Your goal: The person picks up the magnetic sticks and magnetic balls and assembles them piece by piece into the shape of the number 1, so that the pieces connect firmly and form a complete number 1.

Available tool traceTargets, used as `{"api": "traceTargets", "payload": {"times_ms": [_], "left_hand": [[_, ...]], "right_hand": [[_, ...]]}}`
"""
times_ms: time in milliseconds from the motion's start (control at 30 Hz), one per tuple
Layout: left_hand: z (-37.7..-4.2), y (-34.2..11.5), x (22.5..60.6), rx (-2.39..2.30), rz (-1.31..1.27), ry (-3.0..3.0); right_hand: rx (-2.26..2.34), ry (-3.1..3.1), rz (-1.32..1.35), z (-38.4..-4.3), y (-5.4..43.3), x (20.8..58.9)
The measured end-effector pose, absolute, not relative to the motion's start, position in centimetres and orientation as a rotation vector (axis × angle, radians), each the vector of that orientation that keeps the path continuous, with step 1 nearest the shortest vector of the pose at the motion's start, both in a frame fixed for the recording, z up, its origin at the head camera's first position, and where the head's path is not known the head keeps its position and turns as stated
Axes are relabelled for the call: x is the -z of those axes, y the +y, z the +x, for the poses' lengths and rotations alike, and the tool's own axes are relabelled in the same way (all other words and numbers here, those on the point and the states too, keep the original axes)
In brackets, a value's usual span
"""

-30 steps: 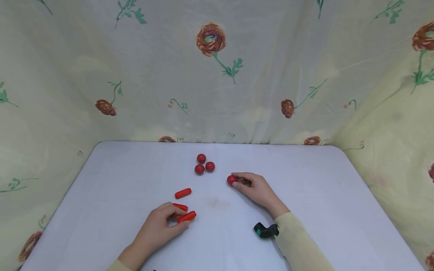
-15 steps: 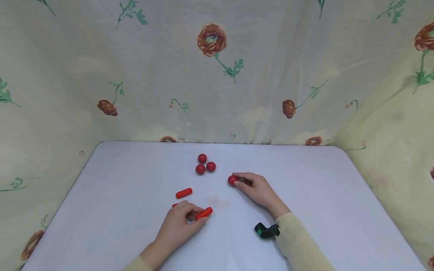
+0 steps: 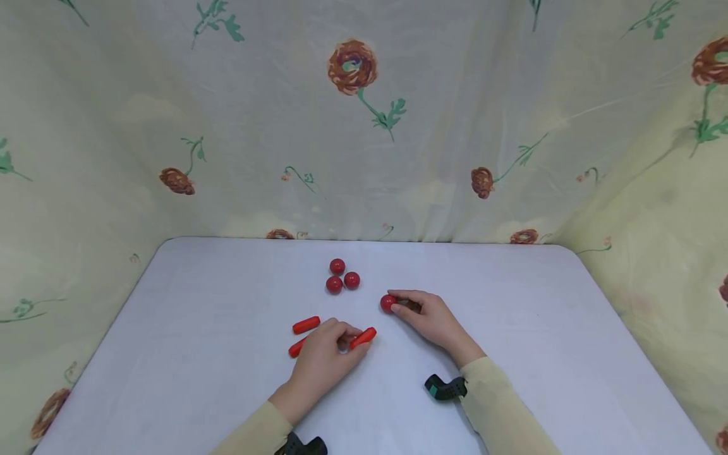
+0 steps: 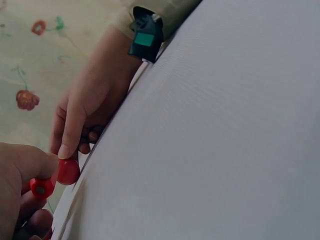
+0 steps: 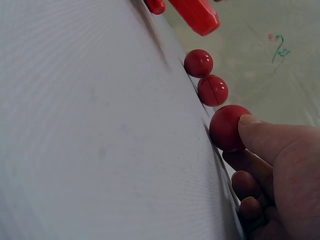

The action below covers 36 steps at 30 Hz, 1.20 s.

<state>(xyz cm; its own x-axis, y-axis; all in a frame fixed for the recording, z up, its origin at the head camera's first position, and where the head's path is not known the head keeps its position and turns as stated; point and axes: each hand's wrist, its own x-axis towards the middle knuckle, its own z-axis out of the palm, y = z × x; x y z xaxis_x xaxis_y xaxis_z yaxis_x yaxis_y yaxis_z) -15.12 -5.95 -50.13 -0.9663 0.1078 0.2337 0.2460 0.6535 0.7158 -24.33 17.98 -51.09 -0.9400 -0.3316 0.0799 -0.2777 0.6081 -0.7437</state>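
My left hand (image 3: 327,357) pinches a short red rod (image 3: 363,337) between thumb and fingers, near the middle of the table. In the left wrist view the rod's end (image 4: 42,189) shows a dark round spot. My right hand (image 3: 429,318) holds a red ball (image 3: 388,304) by thumb and fingertips, low at the tabletop; the ball (image 5: 229,128) looks smooth in the right wrist view. Two more red rods lie left of the left hand: one rod (image 3: 306,325) in full sight, the other rod (image 3: 296,348) partly covered by that hand.
A cluster of three red balls (image 3: 334,284) sits farther back on the white table (image 3: 227,284). Dark devices are strapped at both wrists, one right wrist device (image 3: 445,387) and one left wrist device (image 3: 304,445). Flowered cloth (image 3: 256,126) hangs behind and beside the table.
My left hand has lifted one rod from beside the others and carried it right and away from me, towards the ball in the right hand. The right hand stays in place.
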Motion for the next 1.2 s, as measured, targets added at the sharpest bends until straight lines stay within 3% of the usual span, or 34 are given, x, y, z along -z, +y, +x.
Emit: {"api": "traceTargets", "payload": {"times_ms": [433, 1200], "left_hand": [[-17.4, -4.5, 50.5, 1.231, -0.25, -2.706], [-18.3, -3.0, 50.6, 1.133, -0.197, -2.757]], "right_hand": [[1.262, 2.758, -0.526, -24.5, 18.0, 51.4], [1.262, 2.725, -0.512, -24.5, 17.8, 51.3]]}}
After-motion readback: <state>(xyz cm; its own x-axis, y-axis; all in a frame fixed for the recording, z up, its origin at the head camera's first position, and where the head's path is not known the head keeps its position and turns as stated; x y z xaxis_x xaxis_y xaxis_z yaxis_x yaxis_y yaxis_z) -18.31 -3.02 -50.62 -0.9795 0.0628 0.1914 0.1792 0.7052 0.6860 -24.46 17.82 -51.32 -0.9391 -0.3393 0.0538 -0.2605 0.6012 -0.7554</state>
